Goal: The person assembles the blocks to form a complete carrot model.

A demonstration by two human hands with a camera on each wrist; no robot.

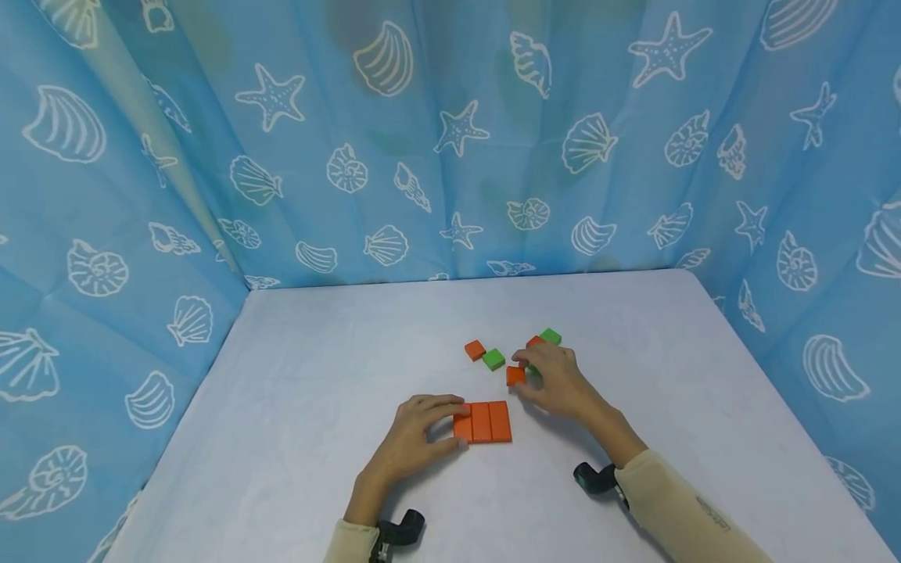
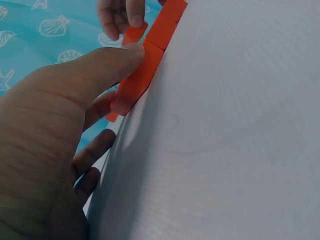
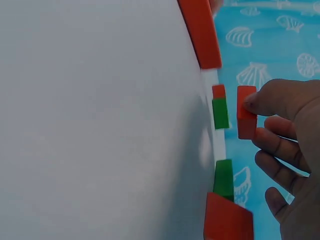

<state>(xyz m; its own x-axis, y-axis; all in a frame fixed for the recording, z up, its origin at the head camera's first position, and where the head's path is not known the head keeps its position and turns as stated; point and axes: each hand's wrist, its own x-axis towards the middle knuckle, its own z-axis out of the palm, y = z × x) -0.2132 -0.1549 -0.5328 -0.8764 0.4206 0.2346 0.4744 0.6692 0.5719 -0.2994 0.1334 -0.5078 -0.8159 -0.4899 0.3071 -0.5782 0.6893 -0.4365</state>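
Three orange blocks (image 1: pixel 482 423) lie side by side in a row on the white table. My left hand (image 1: pixel 415 438) spans the leftmost one, thumb at its near end and index finger at its far end. In the left wrist view the thumb presses against that orange block (image 2: pixel 140 75). My right hand (image 1: pixel 559 383) pinches a small orange block (image 1: pixel 516 376) between thumb and fingertips, beyond the row's right end. The right wrist view shows this pinched block (image 3: pixel 246 112) held up off the table, the other fingers loosely bent.
Beyond the row lie a loose orange block (image 1: pixel 475 349) and a green block (image 1: pixel 494 359). Behind my right hand are another orange block (image 1: pixel 535 342) and a green block (image 1: pixel 551 336); one more green piece is partly hidden under the hand. A blue shell-patterned curtain (image 1: pixel 422 195) encloses the table.
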